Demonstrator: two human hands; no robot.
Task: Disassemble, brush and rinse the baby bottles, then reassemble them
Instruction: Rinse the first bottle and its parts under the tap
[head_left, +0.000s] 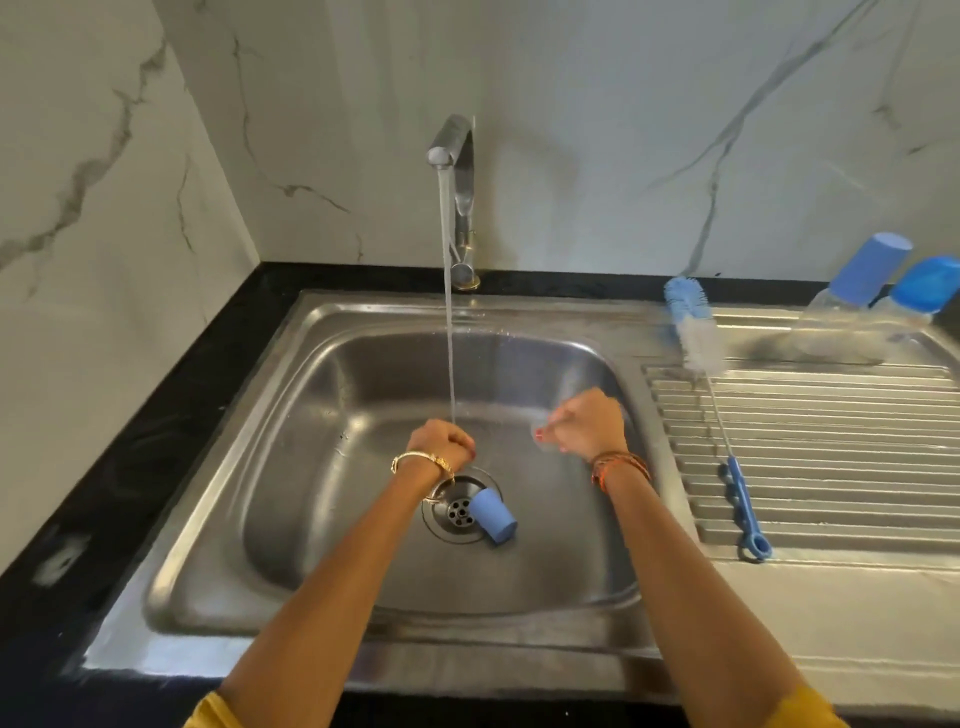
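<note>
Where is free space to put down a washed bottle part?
The ribbed drainboard is bare right of the brush and in front of the two bottles. The basin floor is crowded around the drain, with the blue cap and both hands.

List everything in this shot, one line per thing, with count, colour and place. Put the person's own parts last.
Stainless steel sink basin: 1, silver, centre, set in the counter.
Chrome tap: 1, silver, behind the basin, water running.
Round drain strainer: 1, silver, basin floor.
Blue plastic bottle cap: 1, blue, lying on its side beside the drain.
Long-handled bottle brush: 1, blue and white, on the ribbed drainboard.
Clear baby bottles with blue caps: 2, far right of the drainboard.
Black countertop: 1, black, around the sink.
Marble-look wall: white with grey veins, behind.
Left hand: fingers curled, under the stream; contents hidden.
Right hand: fingers curled on something blurred.
</note>
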